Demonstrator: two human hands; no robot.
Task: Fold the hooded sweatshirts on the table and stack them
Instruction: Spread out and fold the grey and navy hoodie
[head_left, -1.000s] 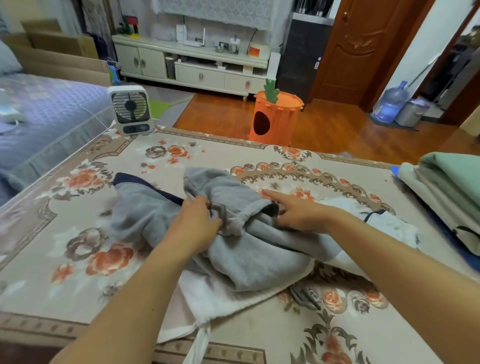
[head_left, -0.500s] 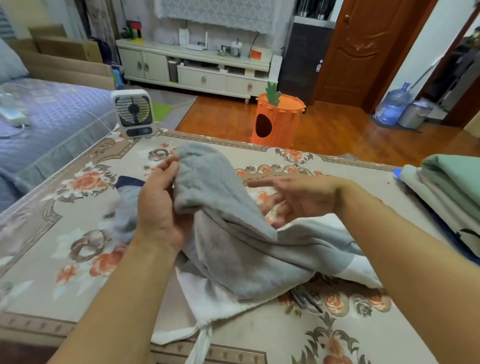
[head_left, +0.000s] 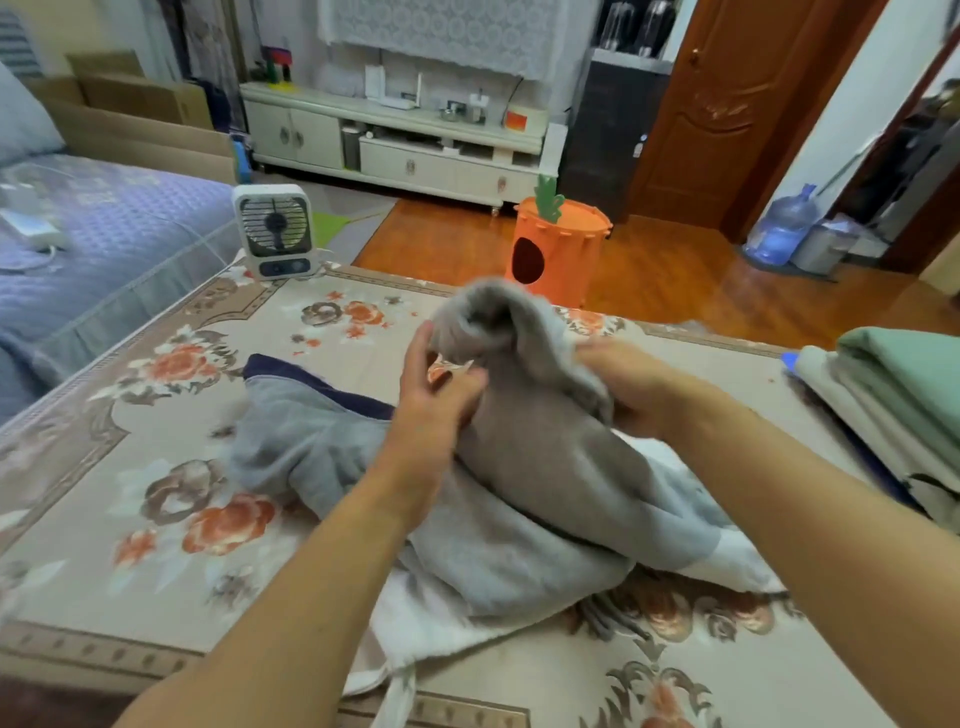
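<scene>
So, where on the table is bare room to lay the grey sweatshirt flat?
Bare cloth lies left of the grey sweatshirt, between it and the fan, and along the far edge. The right side is crowded by the folded stack; a white garment fills the near middle.

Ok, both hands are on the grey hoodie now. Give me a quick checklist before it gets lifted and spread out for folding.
1. Left hand holds the grey sweatshirt: ok, fingers pinch the raised fabric.
2. Right hand holds it: ok, fingers curled into the cloth.
3. Sweatshirt free of other clothes: not ok, it lies on a white garment that may drag along.
4. Bare table to spread on: ok, at the left.
5. Folded stack out of the way: ok, at the right edge.
6. Fan out of the way: ok, at the far corner, apart from the cloth.
</scene>
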